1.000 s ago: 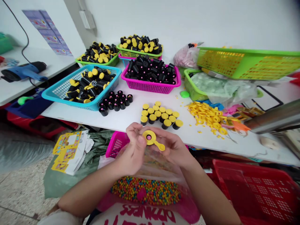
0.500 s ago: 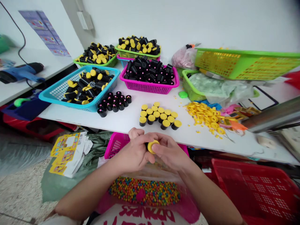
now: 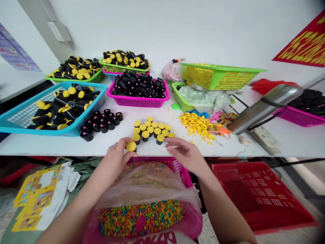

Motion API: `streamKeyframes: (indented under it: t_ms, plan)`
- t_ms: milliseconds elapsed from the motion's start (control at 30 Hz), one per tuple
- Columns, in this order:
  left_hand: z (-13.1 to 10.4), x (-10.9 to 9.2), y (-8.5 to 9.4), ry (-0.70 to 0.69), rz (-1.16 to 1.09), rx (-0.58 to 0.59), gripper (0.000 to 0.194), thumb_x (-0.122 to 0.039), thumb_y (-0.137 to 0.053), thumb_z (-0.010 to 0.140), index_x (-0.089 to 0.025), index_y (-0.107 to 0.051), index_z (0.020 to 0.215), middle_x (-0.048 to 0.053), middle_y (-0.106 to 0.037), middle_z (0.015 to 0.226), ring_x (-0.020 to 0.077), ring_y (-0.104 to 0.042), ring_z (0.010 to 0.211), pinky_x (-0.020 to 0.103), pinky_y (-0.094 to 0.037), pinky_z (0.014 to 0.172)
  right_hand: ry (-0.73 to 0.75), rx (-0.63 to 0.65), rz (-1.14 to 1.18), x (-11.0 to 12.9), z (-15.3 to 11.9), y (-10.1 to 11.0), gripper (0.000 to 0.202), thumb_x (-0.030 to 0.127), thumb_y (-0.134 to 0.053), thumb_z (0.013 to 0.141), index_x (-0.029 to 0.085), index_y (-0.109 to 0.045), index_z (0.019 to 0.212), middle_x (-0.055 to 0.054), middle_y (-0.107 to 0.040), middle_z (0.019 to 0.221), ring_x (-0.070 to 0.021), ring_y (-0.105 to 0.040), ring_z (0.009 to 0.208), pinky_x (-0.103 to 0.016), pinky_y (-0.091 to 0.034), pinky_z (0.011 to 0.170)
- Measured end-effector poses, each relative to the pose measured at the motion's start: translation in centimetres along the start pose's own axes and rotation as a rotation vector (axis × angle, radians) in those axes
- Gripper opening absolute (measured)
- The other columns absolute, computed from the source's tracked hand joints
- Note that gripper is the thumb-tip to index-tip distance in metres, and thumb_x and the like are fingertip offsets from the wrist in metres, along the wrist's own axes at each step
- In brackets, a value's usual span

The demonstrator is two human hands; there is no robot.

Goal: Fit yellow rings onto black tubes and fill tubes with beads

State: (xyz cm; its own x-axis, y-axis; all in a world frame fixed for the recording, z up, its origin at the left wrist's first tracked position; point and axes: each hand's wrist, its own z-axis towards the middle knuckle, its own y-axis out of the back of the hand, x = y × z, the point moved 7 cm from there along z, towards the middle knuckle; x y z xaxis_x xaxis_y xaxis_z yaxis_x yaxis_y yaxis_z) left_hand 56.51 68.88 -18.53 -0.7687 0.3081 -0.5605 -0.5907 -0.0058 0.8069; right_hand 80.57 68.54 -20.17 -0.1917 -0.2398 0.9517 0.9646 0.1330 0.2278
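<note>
Pot [image 3: 131, 146] with yellow lid is at the front edge of the tabletop [image 3: 63, 145], left hand [image 3: 117, 156] fingers clamped on it. Lidded pots [image 3: 150, 130] stand just beyond. Right hand [image 3: 185, 154] is near them, fingers apart. Black pots [image 3: 103, 127] stand left; loose lids [image 3: 194, 123] lie right. Coloured balls [image 3: 159, 217] sit below, between the forearms.
</note>
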Motion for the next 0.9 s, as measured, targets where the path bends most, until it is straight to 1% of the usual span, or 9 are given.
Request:
streamKeyframes:
  t_ms: [67, 133, 200, 267, 433, 567, 633, 733, 900]
  plan:
    - [0.6, 1.8, -0.5, 0.127, 0.063, 0.037, 0.03, -0.033, -0.054, 0.088, -0.018, -0.046, 0.112, 0.014, -0.066, 0.109, 0.033, -0.064, 0.102, 0.05, -0.047, 0.091, 0.019, -0.342, -0.34, -1.2, -0.2, 6.6, 0.025, 0.037, -0.062, 0.085, 0.019, -0.072, 0.1, -0.009, -0.071, 0.099, -0.0182, -0.065, 0.08, -0.034, -0.055, 0.073]
    - [1.3, 3.0, -1.1, 0.203, 0.093, 0.056, 0.033, -0.033, -0.052, 0.088, -0.016, -0.045, 0.115, 0.018, -0.066, 0.109, 0.0353, -0.065, 0.1, 0.051, -0.048, 0.088, 0.057, -0.569, -0.685, -2.3, -0.4, 12.1, 0.026, 0.035, -0.06, 0.085, 0.016, -0.073, 0.095, -0.012, -0.071, 0.097, -0.0224, -0.065, 0.082, -0.04, -0.054, 0.078]
    - [2.0, 3.4, -1.7, 0.226, 0.061, 0.051, 0.042, -0.034, -0.052, 0.088, -0.015, -0.039, 0.123, 0.02, -0.066, 0.112, 0.0364, -0.065, 0.101, 0.052, -0.048, 0.088, 0.087, -0.633, -0.916, -3.9, 0.1, 15.8, 0.023, 0.028, -0.06, 0.082, 0.014, -0.075, 0.089, -0.014, -0.07, 0.096, -0.0264, -0.064, 0.09, -0.045, -0.049, 0.089]
    - [2.8, 3.2, -2.4, 0.213, -0.014, 0.026, 0.055, -0.034, -0.054, 0.088, -0.015, -0.028, 0.133, 0.021, -0.065, 0.117, 0.0368, -0.064, 0.106, 0.053, -0.046, 0.091, 0.036, -0.581, -1.036, -6.1, 1.0, 17.9, 0.021, 0.022, -0.061, 0.078, 0.012, -0.077, 0.087, -0.016, -0.069, 0.099, -0.0279, -0.063, 0.094, -0.045, -0.047, 0.093]
    - [3.8, 2.7, -3.4, 0.199, -0.154, 0.067, 0.083, -0.029, -0.066, 0.08, -0.016, -0.011, 0.142, 0.025, -0.056, 0.131, 0.0339, -0.065, 0.103, 0.052, -0.045, 0.093, -0.064, -0.302, -1.189, -9.7, 3.2, 18.2, 0.027, 0.013, -0.056, 0.079, 0.013, -0.077, 0.095, -0.016, -0.067, 0.109, -0.0259, -0.061, 0.101, -0.037, -0.045, 0.098]
    - [3.9, 3.3, -0.2, 0.141, -0.201, -0.09, 0.068, -0.03, -0.058, 0.086, -0.016, -0.019, 0.14, 0.021, -0.059, 0.127, 0.0231, -0.066, 0.09, 0.041, -0.05, 0.083, -0.056, -0.214, -1.188, -10.1, 3.9, 17.8, 0.028, 0.014, -0.054, 0.082, 0.01, -0.076, 0.1, -0.018, -0.066, 0.108, -0.0262, -0.061, 0.098, -0.035, -0.046, 0.097]
    - [4.2, 3.9, 2.4, 0.126, -0.062, -0.235, 0.052, -0.029, -0.053, 0.089, -0.015, -0.032, 0.135, 0.015, -0.064, 0.115, 0.023, -0.062, 0.094, 0.041, -0.047, 0.087, -0.057, -0.22, -1.189, -10.0, 4.0, 17.8, 0.028, 0.014, -0.054, 0.082, 0.008, -0.076, 0.1, -0.02, -0.064, 0.109, -0.0269, -0.061, 0.098, -0.036, -0.046, 0.096]
    - [4.9, 5.3, 5.2, 0.266, 0.335, -0.374, 0.037, -0.031, -0.056, 0.088, -0.016, -0.056, 0.122, 0.016, -0.06, 0.113, 0.0321, -0.053, 0.108, 0.047, -0.041, 0.095, -0.052, -0.273, -1.196, -9.5, 3.9, 17.7, 0.025, 0.017, -0.058, 0.081, 0.007, -0.074, 0.097, -0.02, -0.062, 0.105, -0.0252, -0.061, 0.092, -0.034, -0.047, 0.093]
    - [6.1, 7.1, 5.4, 0.422, 0.621, -0.401, 0.044, -0.043, -0.059, 0.085, -0.016, -0.063, 0.121, 0.021, -0.049, 0.121, 0.0397, -0.045, 0.109, 0.047, -0.042, 0.086, 0.005, -0.48, -1.201, -7.1, 2.8, 17.7, 0.022, 0.024, -0.067, 0.075, 0.012, -0.072, 0.092, -0.016, -0.062, 0.097, -0.0232, -0.061, 0.093, -0.029, -0.048, 0.088]
